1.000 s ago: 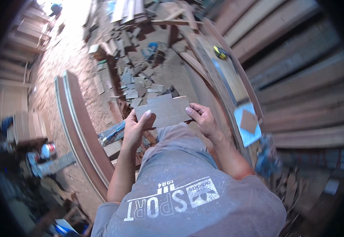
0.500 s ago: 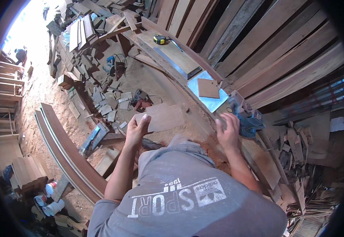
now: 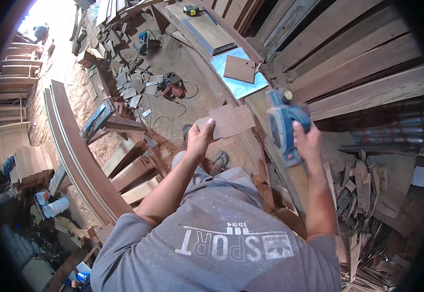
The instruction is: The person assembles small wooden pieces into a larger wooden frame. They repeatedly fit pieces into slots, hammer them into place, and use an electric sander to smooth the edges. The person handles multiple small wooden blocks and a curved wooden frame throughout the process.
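My left hand (image 3: 200,142) is closed on the near-left end of a thin, flat wooden board (image 3: 232,121), thumb on top. The board is held up in front of me, left of the workbench. My right hand (image 3: 309,142) is wrapped round the handle of a blue electric planer (image 3: 281,127), which looks smeared by motion. The planer is tilted up on its side over the near part of the bench (image 3: 297,182); whether it touches the wood I cannot tell. Beyond it, a small squarish wooden piece (image 3: 239,69) lies on a shiny silver sheet (image 3: 231,87).
Along the bench lie a try square (image 3: 224,48), a pencil (image 3: 209,16) and a yellow-black tape measure (image 3: 191,10). On the floor are a red power tool (image 3: 174,90), its cord, and scattered offcuts (image 3: 129,87). Long boards (image 3: 363,102) lean at the right; curved planks (image 3: 78,151) stand left.
My right hand, open beside the planer before, has taken hold of its handle and lifted and turned it. My left hand still holds the board. The view has shifted.
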Motion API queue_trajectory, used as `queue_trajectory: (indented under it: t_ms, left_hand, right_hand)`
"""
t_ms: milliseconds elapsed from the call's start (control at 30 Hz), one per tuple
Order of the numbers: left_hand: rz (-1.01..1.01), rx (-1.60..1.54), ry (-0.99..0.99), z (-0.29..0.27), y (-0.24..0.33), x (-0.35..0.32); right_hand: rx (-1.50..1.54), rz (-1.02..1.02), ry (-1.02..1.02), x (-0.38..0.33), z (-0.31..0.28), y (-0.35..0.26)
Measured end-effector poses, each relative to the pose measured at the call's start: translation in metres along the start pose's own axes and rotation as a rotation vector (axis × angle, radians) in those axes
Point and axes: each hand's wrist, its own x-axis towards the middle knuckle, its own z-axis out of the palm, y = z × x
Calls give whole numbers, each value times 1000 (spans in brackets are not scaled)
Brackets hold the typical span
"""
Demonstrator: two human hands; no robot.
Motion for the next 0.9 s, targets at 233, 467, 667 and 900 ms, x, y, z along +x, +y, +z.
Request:
queue_trajectory:
  t_ms: [233, 467, 667, 900]
  left_hand:
    - [58, 132, -41, 47, -37, 22]
    - [6, 347, -4, 74, -47, 31]
    - [9, 464, -6, 69, -45, 37]
    - [-24, 488, -8, 71, -34, 36]
  right_hand:
    - [499, 106, -87, -106, -14, 17]
    - [345, 173, -30, -111, 10, 37]
    - [351, 205, -59, -70, 26, 26]
    - [380, 231, -33, -26, 38, 2]
